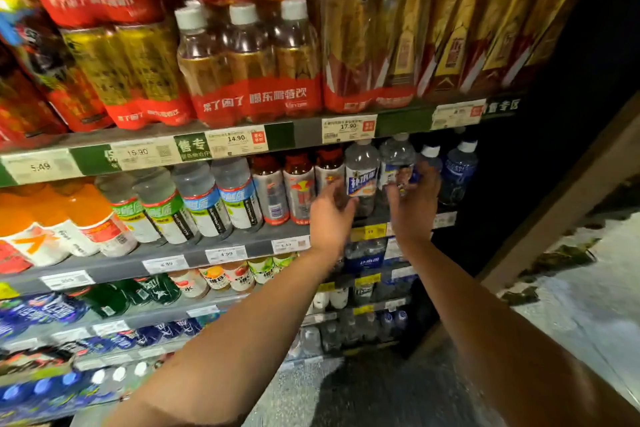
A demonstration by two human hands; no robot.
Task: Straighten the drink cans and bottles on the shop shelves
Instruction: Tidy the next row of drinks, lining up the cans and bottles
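Shelves: you face a tall shop rack (166,255) of drinks, its ledges lined with price tags; every place below is given from the clear bottle with the blue-and-white label (362,177) on the second ledge.
Multipacks: well above that bottle, on the top ledge, you see shrink-wrapped packs of amber bottles with white caps and red bands (249,66).
Orange bottles: far left of the bottle, on its own ledge, stand big orange bottles (69,215), leaning in the wide view.
Green and blue label row: left of the bottle, between it and the orange ones, clear bottles with green and blue labels (194,201) stand in a row.
Red-cap bottles: just left of the bottle, three small bottles with red tops (298,184) stand side by side.
Dark blue bottles: right of the bottle, near the rack's end, two dark blue bottles with white caps (459,173) stand upright.
Left hand: your left hand (330,215) sits just below and left of the bottle, fingers curled and spread, touching its lower side; the grip is loose, not closed around it.
Right hand: your right hand (414,204) is just right of the bottle, its grip wrapped on the neighbouring clear bottle (396,163), which stands touching the first.
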